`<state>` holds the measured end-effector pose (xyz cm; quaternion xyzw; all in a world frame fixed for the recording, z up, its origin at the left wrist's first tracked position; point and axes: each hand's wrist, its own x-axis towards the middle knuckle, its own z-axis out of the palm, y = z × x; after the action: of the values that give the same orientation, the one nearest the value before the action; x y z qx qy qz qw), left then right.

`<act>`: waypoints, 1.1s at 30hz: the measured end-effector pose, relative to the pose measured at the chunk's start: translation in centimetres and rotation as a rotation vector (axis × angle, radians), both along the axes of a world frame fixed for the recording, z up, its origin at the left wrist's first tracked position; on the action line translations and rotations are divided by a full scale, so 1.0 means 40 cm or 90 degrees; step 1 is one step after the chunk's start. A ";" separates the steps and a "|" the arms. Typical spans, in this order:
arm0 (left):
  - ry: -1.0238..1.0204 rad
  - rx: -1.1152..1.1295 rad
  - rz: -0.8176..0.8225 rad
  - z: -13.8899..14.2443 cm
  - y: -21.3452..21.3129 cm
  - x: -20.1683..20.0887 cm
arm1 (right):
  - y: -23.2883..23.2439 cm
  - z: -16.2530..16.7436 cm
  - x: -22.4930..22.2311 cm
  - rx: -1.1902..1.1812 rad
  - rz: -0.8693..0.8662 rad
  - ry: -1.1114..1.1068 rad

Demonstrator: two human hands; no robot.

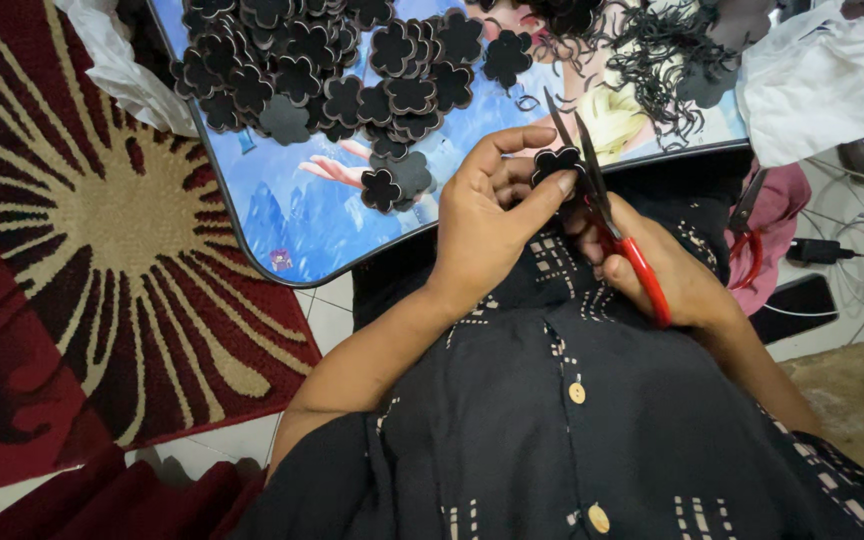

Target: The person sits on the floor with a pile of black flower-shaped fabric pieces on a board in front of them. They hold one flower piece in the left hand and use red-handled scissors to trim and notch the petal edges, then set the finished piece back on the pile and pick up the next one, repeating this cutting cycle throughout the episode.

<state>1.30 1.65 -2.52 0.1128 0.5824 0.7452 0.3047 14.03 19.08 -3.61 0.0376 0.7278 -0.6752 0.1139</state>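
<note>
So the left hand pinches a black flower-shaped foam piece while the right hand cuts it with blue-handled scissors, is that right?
Not quite: the scissors have red handles, not blue. The head view shows the right hand gripping those red handles, blades open around the black flower-shaped foam piece, which the left hand pinches between thumb and fingers. The rest is right.

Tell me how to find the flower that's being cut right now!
Start at the blue picture tray heaped with black flower cutouts. Near its front edge, the left hand pinches one black foam flower against red-handled scissors. It alone is off the tray.
</note>
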 end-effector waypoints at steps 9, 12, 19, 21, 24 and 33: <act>0.026 0.001 -0.010 -0.001 -0.001 0.002 | -0.005 0.002 0.002 -0.017 -0.011 -0.009; 0.026 0.006 -0.020 -0.001 -0.004 0.000 | -0.003 -0.008 0.005 -0.015 -0.018 0.008; 0.021 0.002 -0.026 -0.001 -0.006 -0.004 | 0.002 -0.016 0.016 0.002 -0.016 -0.008; 0.025 -0.007 -0.021 0.000 -0.007 -0.005 | 0.002 -0.015 0.016 0.009 -0.020 -0.001; 0.024 0.009 -0.023 0.000 -0.010 -0.008 | 0.003 -0.015 0.016 0.032 -0.016 -0.005; 0.019 0.000 -0.022 0.001 -0.015 -0.012 | 0.005 -0.020 0.021 0.031 -0.022 -0.022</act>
<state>0.84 1.05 -2.47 0.1340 0.5848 0.7381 0.3088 14.86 19.29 -4.40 0.0644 0.7410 -0.6587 0.1136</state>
